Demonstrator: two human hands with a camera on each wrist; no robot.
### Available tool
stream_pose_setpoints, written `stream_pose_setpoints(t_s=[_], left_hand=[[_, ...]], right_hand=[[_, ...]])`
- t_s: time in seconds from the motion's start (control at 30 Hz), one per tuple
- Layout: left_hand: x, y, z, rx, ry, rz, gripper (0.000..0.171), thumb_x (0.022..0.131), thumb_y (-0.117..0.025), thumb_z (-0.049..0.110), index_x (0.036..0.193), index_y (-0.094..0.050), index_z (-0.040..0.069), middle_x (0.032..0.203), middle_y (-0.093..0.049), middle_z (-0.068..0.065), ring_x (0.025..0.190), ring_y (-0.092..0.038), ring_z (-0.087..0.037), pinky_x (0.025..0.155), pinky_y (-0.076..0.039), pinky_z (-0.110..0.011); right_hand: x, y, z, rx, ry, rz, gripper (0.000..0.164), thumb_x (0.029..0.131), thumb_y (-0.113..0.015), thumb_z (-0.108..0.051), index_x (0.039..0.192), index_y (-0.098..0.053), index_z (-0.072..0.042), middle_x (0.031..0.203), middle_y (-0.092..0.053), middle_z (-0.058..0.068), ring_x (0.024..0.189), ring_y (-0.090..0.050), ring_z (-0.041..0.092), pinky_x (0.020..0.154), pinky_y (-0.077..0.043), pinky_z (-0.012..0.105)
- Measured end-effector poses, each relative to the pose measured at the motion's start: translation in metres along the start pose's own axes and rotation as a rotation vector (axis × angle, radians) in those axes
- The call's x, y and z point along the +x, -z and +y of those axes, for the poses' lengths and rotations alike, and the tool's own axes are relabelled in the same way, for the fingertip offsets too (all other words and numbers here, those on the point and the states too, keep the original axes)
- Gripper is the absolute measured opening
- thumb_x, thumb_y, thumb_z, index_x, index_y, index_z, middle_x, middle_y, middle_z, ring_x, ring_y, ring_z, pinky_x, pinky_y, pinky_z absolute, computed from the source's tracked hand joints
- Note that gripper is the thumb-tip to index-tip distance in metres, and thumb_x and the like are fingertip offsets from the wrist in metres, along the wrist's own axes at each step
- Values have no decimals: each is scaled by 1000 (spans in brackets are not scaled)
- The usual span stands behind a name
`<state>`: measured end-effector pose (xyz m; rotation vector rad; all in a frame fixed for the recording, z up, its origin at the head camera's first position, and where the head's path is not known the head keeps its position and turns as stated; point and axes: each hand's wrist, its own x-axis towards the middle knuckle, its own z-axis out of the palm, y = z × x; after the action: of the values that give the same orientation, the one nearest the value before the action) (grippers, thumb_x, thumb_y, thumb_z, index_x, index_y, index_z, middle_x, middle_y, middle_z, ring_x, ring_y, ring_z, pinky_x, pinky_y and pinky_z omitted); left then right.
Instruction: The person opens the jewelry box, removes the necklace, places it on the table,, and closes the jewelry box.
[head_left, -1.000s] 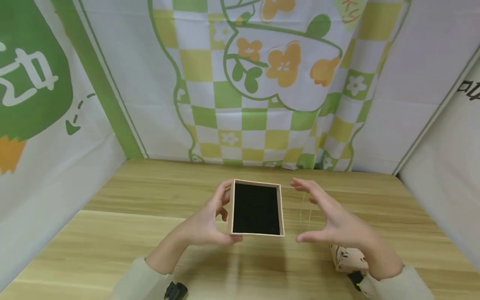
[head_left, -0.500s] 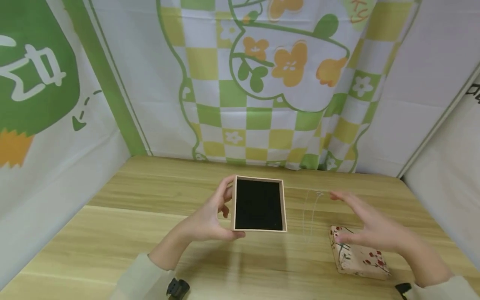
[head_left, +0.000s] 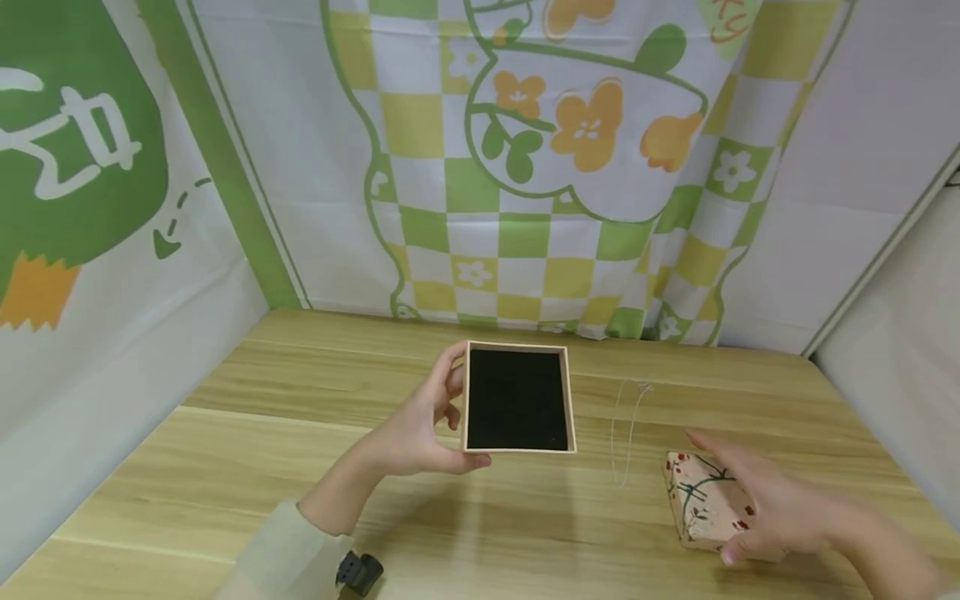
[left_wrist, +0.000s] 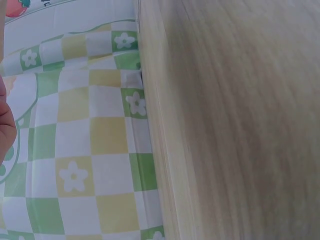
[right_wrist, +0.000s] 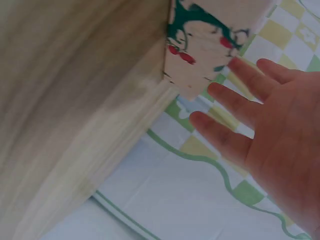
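Note:
My left hand (head_left: 420, 429) grips a shallow square box (head_left: 568, 400) by its left side, thumb along the near edge. The box is tilted so that its black lining (head_left: 516, 400) faces me. Right of it, a thin pale chain like a necklace (head_left: 643, 387) lies in a long loop on the table. Further right is a cream box lid (head_left: 699, 504) printed with red flowers and green branches. Over it my right hand (head_left: 787, 504) spreads with thumb and fingers apart, covering its right part. In the right wrist view the fingers extend toward the flowered lid (right_wrist: 200, 50).
The wooden table (head_left: 315, 383) ends at a checked green, yellow and white curtain (head_left: 517, 233) behind. White cloth walls stand on both sides. A black strap piece (head_left: 360, 573) shows by the left sleeve (head_left: 292, 550).
My right hand has moved away from the chain, right and toward me, to the flowered lid. The chain now lies on the table. The left hand keeps holding the box.

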<state>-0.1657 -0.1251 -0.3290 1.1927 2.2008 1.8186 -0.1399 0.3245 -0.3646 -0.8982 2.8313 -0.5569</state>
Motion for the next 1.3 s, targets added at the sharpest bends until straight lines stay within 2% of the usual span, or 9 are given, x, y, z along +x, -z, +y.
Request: stream_pose_setpoints(t_s=[0.1,0.2,0.33,0.4,0.5,0.7,0.97,1.17,1.3], left_hand=[[0,0,-1,-2,-10,-6,109,66,-84,-6,148,-16,13,121,-60,-6,98,-57,-10,66,-40,-28],[0,0,0,-1,-13,-9,109,66,-84,-6,148,-16,13,121,-60,-10,98,-57,-10,67,-41,-29],[0,-1,1,5,-14,-15,109,66,-84,-6,148,-15,13,121,-60,-12,97,-57,-10,67,-40,-28],[-1,-1,1,8,-9,-17,110,66,-84,-6,148,-15,13,121,-60,-11,97,-57,-10,67,-41,-28],[-2,-2,1,12,-3,-18,110,65,-85,-5,148,-14,12,122,-60,-10,97,-57,-9,67,-41,-29],[-1,-3,1,18,-1,-18,109,67,-83,-4,149,-13,16,121,-60,-8,97,-55,-10,68,-40,-27],[1,-3,1,12,29,-16,110,68,-83,-3,149,-11,18,119,-60,-7,98,-55,-10,68,-39,-27],[1,-3,2,8,14,-20,110,68,-83,-3,150,-13,16,120,-60,-10,98,-56,-10,67,-40,-27],[0,-3,2,10,18,-21,110,68,-83,-3,149,-12,15,119,-60,-8,97,-55,-10,67,-40,-27]], right_hand=[[-5,-4,3,-37,1,19,134,55,-86,-59,158,-16,-11,152,-36,26,133,-39,48,97,-46,34],[-9,-9,6,-47,-15,36,131,56,-87,-56,158,-17,-13,151,-37,26,132,-38,48,101,-44,47],[-13,-14,10,-14,-16,37,126,57,-91,-42,157,-20,-10,150,-33,31,131,-34,54,89,-37,75],[-13,-15,13,2,-10,30,121,59,-91,-34,155,-22,-6,148,-33,34,130,-34,57,87,-37,77],[-13,-16,14,-26,-26,11,115,61,-90,-31,153,-26,-5,146,-37,31,130,-38,56,89,-43,68],[-10,-15,13,-109,-43,7,112,61,-91,-36,150,-31,-5,143,-43,16,124,-47,37,85,-48,31],[-2,-1,-6,-183,45,282,112,49,-96,-36,145,-43,-13,132,-47,-3,115,-35,-2,83,-42,21],[15,18,-31,-130,121,391,119,50,-97,-29,151,-36,-14,137,-45,0,119,-35,1,92,-29,9],[28,25,-48,-54,135,424,123,52,-97,-22,155,-31,-17,143,-41,1,123,-33,1,93,-30,11]])
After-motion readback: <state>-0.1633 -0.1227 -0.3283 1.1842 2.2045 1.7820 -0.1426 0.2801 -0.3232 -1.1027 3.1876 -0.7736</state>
